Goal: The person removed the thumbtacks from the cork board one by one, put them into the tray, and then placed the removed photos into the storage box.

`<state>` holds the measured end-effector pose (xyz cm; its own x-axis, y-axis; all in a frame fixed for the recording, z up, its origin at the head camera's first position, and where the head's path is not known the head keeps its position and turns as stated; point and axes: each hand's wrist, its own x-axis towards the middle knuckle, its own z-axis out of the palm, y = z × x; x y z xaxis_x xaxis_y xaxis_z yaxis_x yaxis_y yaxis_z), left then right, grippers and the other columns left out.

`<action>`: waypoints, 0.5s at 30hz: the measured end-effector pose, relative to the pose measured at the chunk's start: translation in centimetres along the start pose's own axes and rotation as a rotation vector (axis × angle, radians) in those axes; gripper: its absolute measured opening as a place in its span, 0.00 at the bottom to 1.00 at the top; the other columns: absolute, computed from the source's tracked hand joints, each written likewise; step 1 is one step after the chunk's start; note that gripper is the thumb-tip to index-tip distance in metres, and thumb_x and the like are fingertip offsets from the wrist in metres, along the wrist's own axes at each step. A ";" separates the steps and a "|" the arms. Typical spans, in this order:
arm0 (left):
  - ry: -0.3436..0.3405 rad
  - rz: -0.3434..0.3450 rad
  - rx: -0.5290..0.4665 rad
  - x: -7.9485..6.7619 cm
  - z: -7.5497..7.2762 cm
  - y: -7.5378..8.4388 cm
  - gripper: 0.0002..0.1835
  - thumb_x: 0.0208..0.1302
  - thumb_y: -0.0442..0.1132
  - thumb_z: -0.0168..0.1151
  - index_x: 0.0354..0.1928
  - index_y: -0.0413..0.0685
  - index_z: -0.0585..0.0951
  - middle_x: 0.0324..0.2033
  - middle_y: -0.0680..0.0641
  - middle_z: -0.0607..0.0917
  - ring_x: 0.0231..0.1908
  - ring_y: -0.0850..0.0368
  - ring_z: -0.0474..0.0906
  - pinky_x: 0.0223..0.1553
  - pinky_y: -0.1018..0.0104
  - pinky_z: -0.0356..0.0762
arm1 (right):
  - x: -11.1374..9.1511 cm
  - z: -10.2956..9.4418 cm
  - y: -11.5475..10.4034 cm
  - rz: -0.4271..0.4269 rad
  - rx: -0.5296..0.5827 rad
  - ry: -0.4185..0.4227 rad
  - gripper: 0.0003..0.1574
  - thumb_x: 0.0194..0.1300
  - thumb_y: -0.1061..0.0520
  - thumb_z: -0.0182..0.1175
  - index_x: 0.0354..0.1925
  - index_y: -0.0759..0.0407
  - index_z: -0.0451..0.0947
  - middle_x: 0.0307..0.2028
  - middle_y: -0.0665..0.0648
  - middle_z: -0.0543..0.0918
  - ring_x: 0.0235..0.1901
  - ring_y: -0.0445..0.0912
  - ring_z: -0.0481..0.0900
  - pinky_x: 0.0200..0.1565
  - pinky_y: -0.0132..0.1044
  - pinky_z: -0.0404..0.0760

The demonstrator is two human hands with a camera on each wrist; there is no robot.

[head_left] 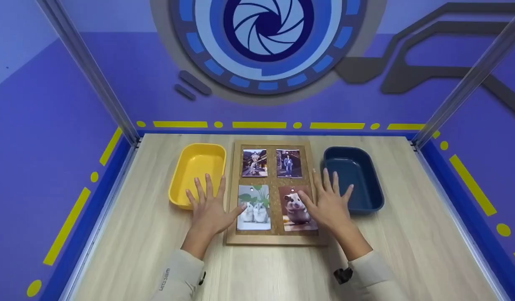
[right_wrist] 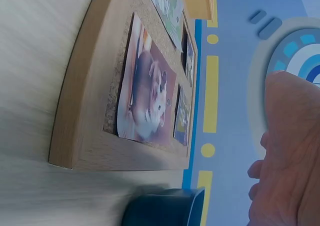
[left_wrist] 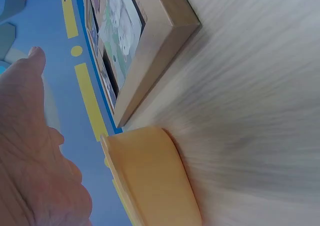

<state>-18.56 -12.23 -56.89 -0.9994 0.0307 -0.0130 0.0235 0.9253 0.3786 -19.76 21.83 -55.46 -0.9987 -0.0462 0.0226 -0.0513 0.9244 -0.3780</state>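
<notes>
Fingers spread, my left hand (head_left: 210, 212) hovers between the yellow tray (head_left: 181, 175) and the left side of a wood-framed cork board (head_left: 275, 240). My right hand (head_left: 330, 205) is likewise spread, above the board's right edge and beside the dark blue tray (head_left: 363, 179). Neither holds anything. Four photos lie on the cork: a person in an ornate outfit (head_left: 254, 163), a person in blue (head_left: 288, 163), two pale hamsters (head_left: 254, 213) and a brown-and-white hamster (right_wrist: 150, 91). Pins show at the tops of the two hamster photos.
A pale wooden table (head_left: 257, 271) carries everything. Purple-blue panels (head_left: 148, 83) with yellow dashes stand behind it and at both sides. Metal posts (head_left: 90, 71) rise at the back corners.
</notes>
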 end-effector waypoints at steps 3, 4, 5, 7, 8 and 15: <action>0.005 0.021 0.006 0.0 0.2 0.2 0.61 0.62 0.80 0.59 0.88 0.61 0.48 0.86 0.33 0.38 0.85 0.26 0.26 0.79 0.22 0.19 | -0.1 0.1 -0.2 -0.002 0.018 -0.002 0.57 0.76 0.22 0.48 0.88 0.44 0.41 0.87 0.64 0.42 0.87 0.67 0.32 0.75 0.81 0.20; 0.005 0.027 0.009 0.1 0.3 0.3 0.61 0.61 0.81 0.58 0.88 0.61 0.48 0.86 0.33 0.38 0.85 0.27 0.26 0.79 0.22 0.20 | -0.2 0.1 -0.3 -0.004 0.025 0.000 0.57 0.76 0.22 0.48 0.88 0.43 0.41 0.87 0.63 0.42 0.87 0.67 0.33 0.75 0.81 0.20; 0.006 0.036 0.010 0.1 0.4 0.4 0.62 0.61 0.82 0.57 0.87 0.60 0.48 0.86 0.33 0.39 0.85 0.28 0.27 0.79 0.22 0.20 | -0.2 0.2 -0.3 -0.006 0.033 0.002 0.57 0.76 0.22 0.48 0.88 0.43 0.42 0.87 0.63 0.43 0.87 0.67 0.33 0.75 0.81 0.21; -0.001 0.052 0.016 0.3 0.5 0.6 0.62 0.60 0.83 0.56 0.87 0.58 0.50 0.87 0.33 0.39 0.86 0.30 0.28 0.80 0.24 0.22 | -0.3 0.3 -0.4 -0.013 0.042 0.008 0.56 0.76 0.23 0.48 0.88 0.41 0.41 0.87 0.63 0.43 0.87 0.67 0.34 0.76 0.80 0.22; -0.006 0.060 0.016 0.3 0.6 0.7 0.62 0.60 0.83 0.55 0.87 0.58 0.50 0.86 0.33 0.39 0.86 0.31 0.28 0.81 0.24 0.23 | -0.3 0.4 -0.5 -0.016 0.043 0.012 0.56 0.76 0.23 0.49 0.88 0.41 0.41 0.87 0.63 0.44 0.87 0.67 0.35 0.76 0.80 0.23; -0.044 0.109 -0.060 0.3 1.7 2.5 0.56 0.67 0.72 0.62 0.87 0.54 0.53 0.86 0.33 0.42 0.86 0.31 0.32 0.82 0.24 0.28 | -0.4 0.8 -0.6 -0.060 0.059 0.030 0.56 0.77 0.30 0.55 0.88 0.47 0.44 0.86 0.67 0.47 0.86 0.68 0.39 0.80 0.78 0.30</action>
<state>-18.76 -9.32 -57.50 -0.9890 0.1479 -0.0088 0.1294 0.8914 0.4344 -19.33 20.94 -55.98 -0.9932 -0.0892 0.0742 -0.1125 0.8962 -0.4291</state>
